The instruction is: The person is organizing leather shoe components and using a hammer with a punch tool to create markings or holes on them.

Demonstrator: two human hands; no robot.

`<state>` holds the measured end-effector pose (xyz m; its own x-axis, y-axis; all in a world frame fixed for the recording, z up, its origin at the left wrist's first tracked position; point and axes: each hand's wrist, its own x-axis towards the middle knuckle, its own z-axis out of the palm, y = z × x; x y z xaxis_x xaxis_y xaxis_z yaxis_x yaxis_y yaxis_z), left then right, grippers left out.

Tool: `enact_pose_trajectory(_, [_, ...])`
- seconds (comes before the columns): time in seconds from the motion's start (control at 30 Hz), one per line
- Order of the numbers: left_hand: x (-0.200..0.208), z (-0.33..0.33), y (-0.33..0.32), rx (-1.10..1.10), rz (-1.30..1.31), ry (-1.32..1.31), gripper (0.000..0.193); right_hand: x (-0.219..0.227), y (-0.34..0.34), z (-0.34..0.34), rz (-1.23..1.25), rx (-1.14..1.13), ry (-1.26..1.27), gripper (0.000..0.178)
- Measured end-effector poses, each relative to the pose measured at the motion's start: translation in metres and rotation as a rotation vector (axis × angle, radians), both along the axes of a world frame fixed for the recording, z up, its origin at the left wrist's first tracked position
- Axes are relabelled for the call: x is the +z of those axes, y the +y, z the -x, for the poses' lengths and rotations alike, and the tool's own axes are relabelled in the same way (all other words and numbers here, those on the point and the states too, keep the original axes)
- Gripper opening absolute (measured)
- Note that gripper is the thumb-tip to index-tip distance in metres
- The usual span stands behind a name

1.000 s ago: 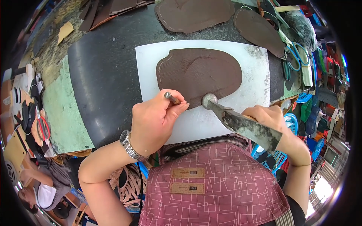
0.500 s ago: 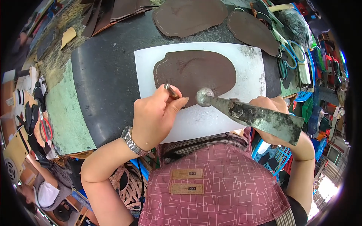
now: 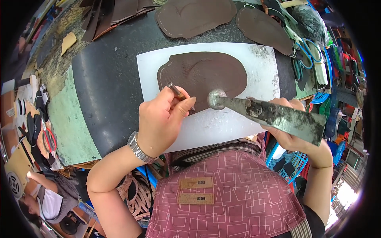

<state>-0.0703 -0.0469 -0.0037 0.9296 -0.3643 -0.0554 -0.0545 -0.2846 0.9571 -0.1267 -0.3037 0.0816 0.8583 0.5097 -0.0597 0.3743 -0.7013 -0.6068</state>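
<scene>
My left hand (image 3: pixel 160 119), with a metal watch on its wrist, pinches a slim metal punch (image 3: pixel 173 88). The punch tilts over the near edge of a dark brown leather piece (image 3: pixel 210 73); its lower tip is partly hidden by my fingers. That leather lies flat on a white board (image 3: pixel 226 129) and has a pale stitch line by its left notch. Closed round a hammer (image 3: pixel 283 117), my right hand (image 3: pixel 287 137) is to the right, its handle mostly hidden under the metal head. The rounded striking end hangs just right of the punch, apart from it.
A black mat (image 3: pixel 107 79) lies under the board. Beyond are two more brown leather pieces (image 3: pixel 194 18) and a stack of leather strips (image 3: pixel 119 14). Blue-handled scissors (image 3: pixel 307 53) are at the right, red-handled scissors (image 3: pixel 49 137) at the left. Another person (image 3: pixel 47 198) sits at lower left.
The hammer has shifted slightly right and turned a little in my right hand. My left hand keeps its pinch on the punch, and the whole view has moved slightly.
</scene>
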Motion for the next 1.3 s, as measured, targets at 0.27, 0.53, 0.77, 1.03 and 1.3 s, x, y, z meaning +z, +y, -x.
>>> enact_pose_trajectory(0.27, [0.006,0.000,0.001,-0.116,-0.183,-0.230,0.010,0.023,0.011,-0.010,0.285,0.076,-0.201,0.023])
enact_pose_trajectory(0.53, [0.004,0.000,-0.008,-0.116,-0.168,-0.454,0.014,0.008,-0.003,-0.009,0.092,0.064,-0.036,0.035])
enact_pose_trajectory(0.77, [-0.002,0.001,0.002,-0.170,-0.248,-0.527,0.012,0.007,0.013,-0.011,-0.138,-0.129,-0.219,0.018])
enact_pose_trajectory(1.03, [-0.003,-0.002,-0.014,-0.063,-0.030,-0.212,0.013,0.015,0.007,-0.008,0.032,-0.050,-0.025,0.018])
enact_pose_trajectory(1.3, [0.001,0.001,-0.012,-0.297,-0.391,-0.668,0.014,0.020,-0.003,-0.007,-0.073,0.018,0.069,0.016])
